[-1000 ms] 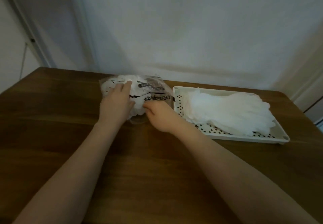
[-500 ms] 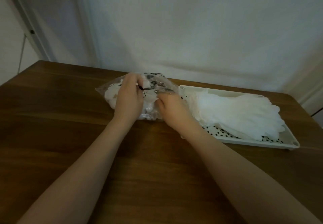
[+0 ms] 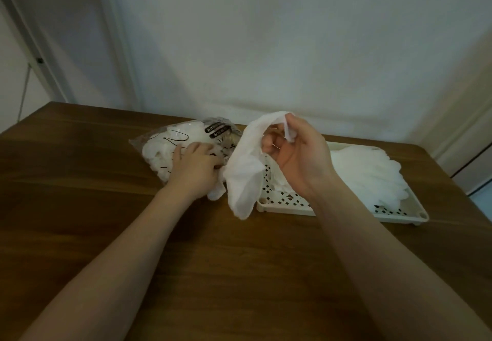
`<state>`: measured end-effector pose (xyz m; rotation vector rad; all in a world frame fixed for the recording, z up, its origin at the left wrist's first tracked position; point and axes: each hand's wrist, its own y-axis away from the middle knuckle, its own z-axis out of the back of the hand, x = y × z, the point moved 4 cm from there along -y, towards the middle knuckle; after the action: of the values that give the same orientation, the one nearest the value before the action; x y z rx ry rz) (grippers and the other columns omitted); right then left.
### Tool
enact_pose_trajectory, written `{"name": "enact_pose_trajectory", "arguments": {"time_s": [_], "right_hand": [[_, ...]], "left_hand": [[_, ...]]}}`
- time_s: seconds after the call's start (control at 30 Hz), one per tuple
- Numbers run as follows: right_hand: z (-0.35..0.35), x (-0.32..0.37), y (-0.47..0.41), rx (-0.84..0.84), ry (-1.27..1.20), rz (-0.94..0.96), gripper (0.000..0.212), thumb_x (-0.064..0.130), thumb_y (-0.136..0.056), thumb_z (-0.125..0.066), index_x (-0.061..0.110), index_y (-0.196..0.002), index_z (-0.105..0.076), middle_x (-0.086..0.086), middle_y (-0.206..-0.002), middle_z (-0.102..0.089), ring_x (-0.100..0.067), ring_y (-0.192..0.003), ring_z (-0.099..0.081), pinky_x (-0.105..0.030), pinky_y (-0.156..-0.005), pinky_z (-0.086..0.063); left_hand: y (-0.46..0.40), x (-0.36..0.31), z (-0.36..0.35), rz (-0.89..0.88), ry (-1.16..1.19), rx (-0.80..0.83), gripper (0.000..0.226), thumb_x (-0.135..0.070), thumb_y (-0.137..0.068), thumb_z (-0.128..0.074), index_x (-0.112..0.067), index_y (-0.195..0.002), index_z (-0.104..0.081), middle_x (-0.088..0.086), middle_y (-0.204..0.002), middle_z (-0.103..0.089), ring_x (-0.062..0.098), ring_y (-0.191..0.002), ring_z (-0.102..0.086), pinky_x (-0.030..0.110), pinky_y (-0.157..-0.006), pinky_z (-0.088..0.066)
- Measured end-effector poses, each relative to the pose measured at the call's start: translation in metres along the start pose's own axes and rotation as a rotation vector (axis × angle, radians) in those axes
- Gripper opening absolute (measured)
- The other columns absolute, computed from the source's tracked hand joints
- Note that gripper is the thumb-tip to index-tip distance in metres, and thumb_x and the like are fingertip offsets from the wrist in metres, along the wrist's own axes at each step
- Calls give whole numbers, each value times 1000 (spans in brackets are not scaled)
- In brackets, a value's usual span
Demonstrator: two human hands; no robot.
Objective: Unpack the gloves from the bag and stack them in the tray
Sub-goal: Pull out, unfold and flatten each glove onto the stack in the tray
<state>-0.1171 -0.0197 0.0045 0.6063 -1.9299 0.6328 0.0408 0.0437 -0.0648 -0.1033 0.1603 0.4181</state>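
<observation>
Nearest us, our two bare forearms reach over the dark wooden table [image 3: 111,207], its grain running in long smooth bands. Half a second ago both our hands were bunched together at the mouth of the bag; now our right hand [image 3: 295,159] has come up and away, thumb and fingers pinched on the cuff of one white glove [image 3: 246,170], which hangs limp from the pinch and drapes down over the near left corner of the tray [image 3: 287,208]. We judge this to mean one more glove is free of the bag and only needs carrying across to the pile. Our left hand [image 3: 195,170] stays low, fingers curled down on the open end of the bag [image 3: 170,143], pinning it to the table so it does not follow the pull. The glove looks thin, soft and crinkled, with no stiffness of its own. The bag is clear crinkly plastic with dark printed labels, still bulging with more white gloves. Just beside it on the right the tray is a pale rigid plastic rectangle with a perforated floor, and farther along it lies the stack of gloves [image 3: 370,172] already laid flat, fingers pointing right. Behind all this rises a plain pale wall.
</observation>
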Motion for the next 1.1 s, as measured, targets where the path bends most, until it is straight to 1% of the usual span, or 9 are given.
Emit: {"name": "enact_pose_trajectory", "arguments": {"time_s": [0.13,0.2,0.33,0.5,0.67,0.8,0.87,0.97,1.1], "right_hand": [[4,12,2,-46,47,17,29,13,-98,-37,6,-81,-59,-6,-79,-61,-18,-70,-54,-31,-69,-44],[3,14,2,-32,31,8,28,16,-99,-37,7,-87,-60,-7,-87,-62,-21,-83,-56,-36,-81,-45],[3,18,6,-9,-109,-8,31,22,-100,-35,12,-83,-59,-3,-89,-64,-17,-87,-61,-32,-83,-47],[27,25,10,-200,-96,-41,25,29,-101,-37,12,-92,-54,-6,-96,-59,-18,-88,-59,-35,-81,-52],[48,30,15,-434,82,-57,19,23,-99,-46,13,-93,-61,-5,-102,-67,-18,-105,-61,-38,-100,-45],[51,30,21,-494,-100,-161,16,19,-98,-47,9,-89,-56,-3,-72,-68,-16,-69,-68,-28,-57,-54],[54,30,25,-535,-97,-205,19,15,-96,-48,8,-80,-56,-3,-68,-61,-13,-55,-62,-26,-50,-50],[59,29,31,-513,-17,-280,13,9,-94,-50,6,-85,-58,-6,-82,-56,-18,-68,-59,-29,-54,-51],[70,29,36,-496,188,-297,25,10,-93,-53,-3,-114,-58,-5,-90,-57,-16,-77,-58,-17,-40,-45]], "left_hand": [[26,-20,41,-155,537,-512,43,-30,-88,-28,-16,-109,-63,-2,-113,-60,11,-109,-48,23,-100,-31],[37,-43,54,-305,838,-359,39,-44,-87,-33,-26,-113,-55,-17,-104,-58,-5,-95,-53,8,-84,-40],[37,-64,49,-251,843,-195,45,-35,-84,-64,-28,-124,-46,-12,-112,-58,3,-100,-57,21,-79,-51],[39,-59,44,-96,1032,-63,32,-4,-86,-59,-28,-106,-52,-16,-101,-61,-6,-80,-63,10,-57,-50],[45,-52,42,246,1585,279,19,0,-88,-45,-8,-102,-56,14,-92,-63,15,-58,-62,23,-49,-52],[48,-54,37,384,2020,615,38,-18,-76,-46,-4,-112,-46,13,-75,-59,8,-36,-44,8,-32,-30],[47,-57,36,351,2107,671,46,-29,-79,-43,-6,-119,-46,15,-80,-60,6,-39,-44,7,-29,-30],[46,-61,36,238,2146,589,63,-45,-70,-61,-7,-120,-52,19,-98,-60,9,-56,-49,9,-37,-39],[41,-68,34,216,2027,497,57,-11,-71,-66,-7,-126,-48,15,-101,-52,8,-59,-51,12,-45,-44]]}}
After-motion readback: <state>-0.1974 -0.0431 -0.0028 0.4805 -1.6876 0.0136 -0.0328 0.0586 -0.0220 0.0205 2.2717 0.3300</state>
